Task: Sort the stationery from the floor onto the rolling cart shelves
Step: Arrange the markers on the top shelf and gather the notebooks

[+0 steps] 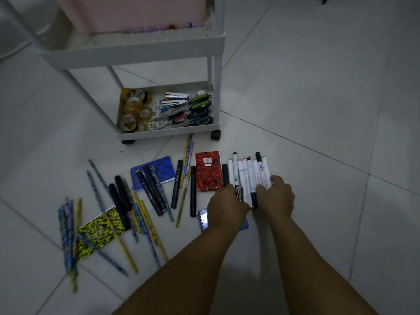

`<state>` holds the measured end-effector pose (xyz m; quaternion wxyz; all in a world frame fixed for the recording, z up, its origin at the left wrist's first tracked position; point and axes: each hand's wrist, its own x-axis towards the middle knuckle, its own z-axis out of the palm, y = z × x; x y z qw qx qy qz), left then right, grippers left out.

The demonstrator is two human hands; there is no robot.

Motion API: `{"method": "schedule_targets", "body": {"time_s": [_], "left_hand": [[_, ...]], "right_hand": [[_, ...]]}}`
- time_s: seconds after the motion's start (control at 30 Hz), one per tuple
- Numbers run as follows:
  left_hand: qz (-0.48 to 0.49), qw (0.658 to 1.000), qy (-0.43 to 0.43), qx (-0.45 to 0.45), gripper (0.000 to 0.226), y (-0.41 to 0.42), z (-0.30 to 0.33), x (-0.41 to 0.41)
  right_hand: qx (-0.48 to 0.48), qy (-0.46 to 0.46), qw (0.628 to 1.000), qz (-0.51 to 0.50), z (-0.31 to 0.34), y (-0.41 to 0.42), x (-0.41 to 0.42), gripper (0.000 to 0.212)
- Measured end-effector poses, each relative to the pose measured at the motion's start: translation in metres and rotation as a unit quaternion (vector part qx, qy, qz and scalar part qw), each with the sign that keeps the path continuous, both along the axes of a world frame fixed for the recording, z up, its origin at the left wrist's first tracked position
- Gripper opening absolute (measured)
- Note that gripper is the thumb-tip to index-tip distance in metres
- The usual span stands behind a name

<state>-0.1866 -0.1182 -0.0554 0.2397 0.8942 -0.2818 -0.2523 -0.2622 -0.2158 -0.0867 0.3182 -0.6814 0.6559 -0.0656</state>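
Cart (216, 71), white and on black wheels, stands on the tiled floor (318, 110). Its bottom shelf (168, 129) holds rolls of clear tape (134, 110) at the left side, staplers (175, 98) in the middle and scissors (197, 110) with dark handles at the right side. The upper shelf (136, 51) carries a pink box (131, 12).

In front of the cart the stationery lies on the floor: a red notebook (208, 171), a blue notebook (156, 170), a yellow-black notebook (100, 233), black markers (150, 192) and patterned pencils (68, 223) spread to the left.

A group of white markers (247, 176) with coloured ends lies side by side, just right of the red notebook. The left hand (227, 206) and the right hand (276, 197) press on this group from both sides at its near end, fingers curled around the markers. Under the left wrist a small spiral notebook (204, 220) is partly hidden
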Motion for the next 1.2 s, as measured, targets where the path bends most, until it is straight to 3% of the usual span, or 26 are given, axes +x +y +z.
{"method": "schedule_targets", "body": {"time_s": [0.2,0.3,0.43,0.6,0.73,0.9,0.97,1.1,1.2], "left_hand": [[-0.018,1.000,-0.016,0.012,0.032,0.008,-0.008,-0.009],[0.022,0.999,0.006,-0.025,0.016,0.009,-0.009,-0.006],[0.143,0.970,0.136,-0.141,0.016,0.020,-0.002,0.015],[0.285,0.889,0.254,-0.252,0.019,0.048,0.021,0.069],[0.302,0.890,0.248,-0.234,0.019,0.067,0.034,0.116],[0.292,0.883,0.270,-0.250,0.022,0.057,0.042,0.158],[0.286,0.891,0.231,-0.267,0.026,0.048,0.044,0.174],[0.198,0.961,0.028,-0.191,0.027,0.040,0.043,0.210],[0.105,0.978,-0.112,-0.142,0.033,0.041,0.031,0.233]], "right_hand": [[-0.053,0.048,0.997,-0.006,0.017,0.010,0.005,0.050],[-0.117,-0.012,0.993,0.005,0.022,0.017,0.015,0.043],[-0.085,-0.145,0.980,0.108,0.029,0.024,0.033,0.026],[0.031,-0.181,0.929,0.322,0.041,0.037,0.058,0.030],[0.030,-0.176,0.892,0.415,0.044,0.049,0.083,0.039],[-0.045,-0.165,0.895,0.412,0.045,0.046,0.126,0.033],[-0.093,-0.146,0.905,0.389,0.045,0.038,0.145,0.029],[-0.212,-0.081,0.919,0.322,0.050,0.012,0.193,0.022],[-0.291,-0.030,0.895,0.337,0.058,-0.009,0.232,0.027]]}}
